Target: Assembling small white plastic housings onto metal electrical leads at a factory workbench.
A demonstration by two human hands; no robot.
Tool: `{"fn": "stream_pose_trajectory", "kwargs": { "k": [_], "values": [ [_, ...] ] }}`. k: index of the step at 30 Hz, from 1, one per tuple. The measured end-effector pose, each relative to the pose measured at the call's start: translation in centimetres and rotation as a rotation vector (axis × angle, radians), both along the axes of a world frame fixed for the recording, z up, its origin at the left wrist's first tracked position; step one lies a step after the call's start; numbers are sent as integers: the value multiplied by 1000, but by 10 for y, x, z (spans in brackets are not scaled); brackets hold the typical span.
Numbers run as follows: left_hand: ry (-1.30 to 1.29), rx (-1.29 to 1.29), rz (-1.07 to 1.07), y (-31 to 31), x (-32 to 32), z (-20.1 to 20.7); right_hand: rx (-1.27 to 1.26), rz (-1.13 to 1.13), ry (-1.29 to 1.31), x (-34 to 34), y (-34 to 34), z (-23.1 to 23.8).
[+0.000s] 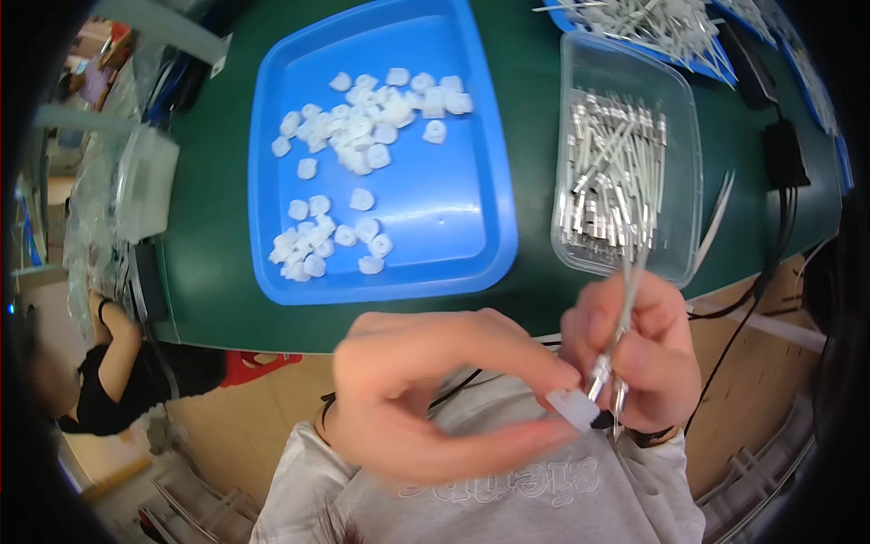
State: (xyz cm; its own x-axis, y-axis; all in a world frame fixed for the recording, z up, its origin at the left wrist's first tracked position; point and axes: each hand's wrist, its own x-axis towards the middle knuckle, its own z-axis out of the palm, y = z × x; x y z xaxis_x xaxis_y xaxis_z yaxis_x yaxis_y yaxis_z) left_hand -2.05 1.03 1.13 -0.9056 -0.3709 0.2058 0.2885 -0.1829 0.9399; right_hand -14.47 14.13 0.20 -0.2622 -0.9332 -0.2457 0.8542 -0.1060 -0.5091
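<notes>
The left hand (394,363) pinches 1 small, white plastic cap (573,410), close by 2 slim, silver-tipped, pale cables (625,313) the right hand (660,358) grips!

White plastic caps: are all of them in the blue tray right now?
No, the left hand pinches one white plastic cap outside the blue tray.

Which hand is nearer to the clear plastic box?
Right. The right hand is just below the near edge of the clear plastic box in the picture; the left hand is farther, below and to its left.
</notes>
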Motion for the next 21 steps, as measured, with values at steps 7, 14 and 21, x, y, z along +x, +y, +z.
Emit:
{"fn": "stream_pose_trajectory", "kwargs": {
  "k": [7, 14, 21],
  "values": [
    [179, -59, 73, 19, 13, -14, -101, -142, 263, 21, 11, -2],
    [220, -125, 480, 62, 44, -10, -118, -151, 463, 40, 14, 0],
    [227, -212, 636, 95, 61, -14, -197, 52, 762, 42, 24, 9]
  ]
}}
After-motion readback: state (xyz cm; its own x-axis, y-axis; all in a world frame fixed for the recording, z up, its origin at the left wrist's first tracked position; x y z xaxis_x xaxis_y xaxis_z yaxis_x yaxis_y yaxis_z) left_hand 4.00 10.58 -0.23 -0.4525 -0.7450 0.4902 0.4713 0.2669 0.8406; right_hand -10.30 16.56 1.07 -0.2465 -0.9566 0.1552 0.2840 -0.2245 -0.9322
